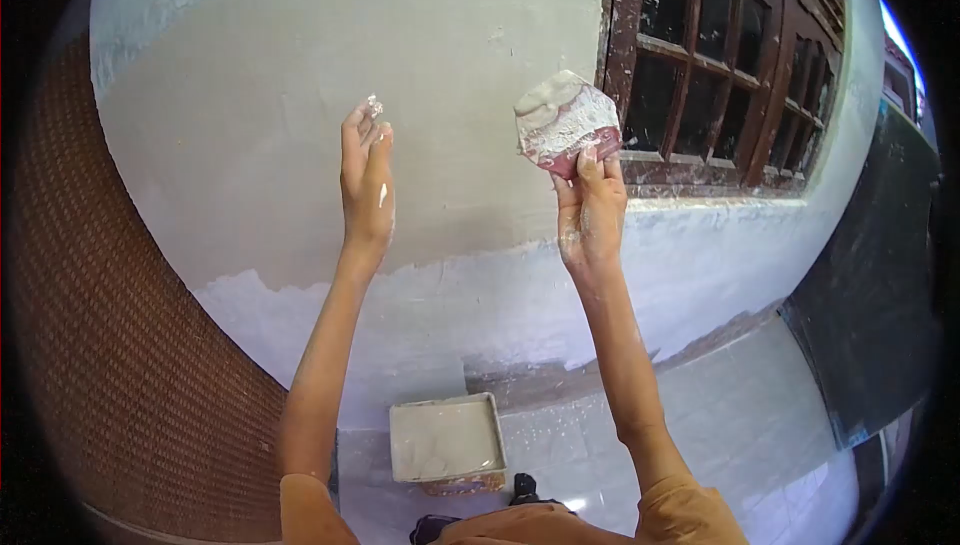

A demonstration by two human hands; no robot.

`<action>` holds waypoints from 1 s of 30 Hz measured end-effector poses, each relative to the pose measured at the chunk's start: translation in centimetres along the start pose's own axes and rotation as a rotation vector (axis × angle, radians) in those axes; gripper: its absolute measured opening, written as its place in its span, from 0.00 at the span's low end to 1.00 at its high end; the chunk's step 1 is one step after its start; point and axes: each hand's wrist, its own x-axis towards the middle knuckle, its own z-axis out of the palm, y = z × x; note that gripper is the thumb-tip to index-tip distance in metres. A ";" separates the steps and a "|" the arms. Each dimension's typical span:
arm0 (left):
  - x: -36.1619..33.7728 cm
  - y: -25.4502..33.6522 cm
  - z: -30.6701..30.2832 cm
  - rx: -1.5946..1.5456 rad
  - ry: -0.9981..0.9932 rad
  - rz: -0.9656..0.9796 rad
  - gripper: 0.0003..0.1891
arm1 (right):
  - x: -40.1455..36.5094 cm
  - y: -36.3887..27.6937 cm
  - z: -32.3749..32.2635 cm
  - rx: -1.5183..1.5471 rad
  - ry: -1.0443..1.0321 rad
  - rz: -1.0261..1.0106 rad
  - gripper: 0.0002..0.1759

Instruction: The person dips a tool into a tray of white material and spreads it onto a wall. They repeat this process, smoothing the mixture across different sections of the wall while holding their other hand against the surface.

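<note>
My right hand grips a flat reddish putty scraper, its thumb on the near face. Wet grey-white putty coats the upper part of the scraper, which is raised in front of the wall beside the window. My left hand is raised before the wall, fingers slightly bent and apart from the thumb, with nothing held. White putty is smeared on its fingertips and thumb. Damp beige putty covers much of the wall, ending in a ragged edge above a paler lower band.
A rectangular tub of pale putty stands low by my feet, on a box-like support. A brown-framed window is at the right. Woven brown matting borders the left, and a dark panel leans at the right. Splatters dot the tiled floor.
</note>
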 end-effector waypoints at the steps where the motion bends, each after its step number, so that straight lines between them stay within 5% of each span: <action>1: 1.1 -0.7 1.2 0.049 0.020 0.107 0.27 | 1.7 -0.4 -0.4 0.006 -0.007 0.011 0.20; 4: 3.7 -1.1 3.5 0.243 0.049 0.268 0.25 | 5.6 -0.7 -1.1 -0.052 0.000 -0.063 0.20; 9: 7.1 -1.1 4.8 0.664 0.094 0.548 0.23 | 9.2 1.1 0.2 -0.421 0.005 -0.546 0.15; 11: 8.1 -1.3 5.0 0.794 0.138 0.679 0.24 | 10.5 1.6 0.4 -0.821 -0.239 -0.906 0.19; 13: 9.5 -1.9 5.1 0.806 0.155 0.718 0.24 | 12.3 2.3 0.4 -0.890 -0.324 -0.992 0.26; 15: 10.7 -2.2 5.3 0.818 0.172 0.762 0.24 | 14.1 3.1 0.5 -1.106 -0.508 -1.359 0.30; 21: 11.4 -3.2 5.7 0.866 0.232 0.776 0.25 | 16.3 4.7 0.6 -1.357 -0.547 -1.420 0.25; 30: 12.9 -3.1 5.8 0.858 0.279 0.846 0.26 | 15.2 4.3 -1.7 -1.579 -0.639 -1.248 0.24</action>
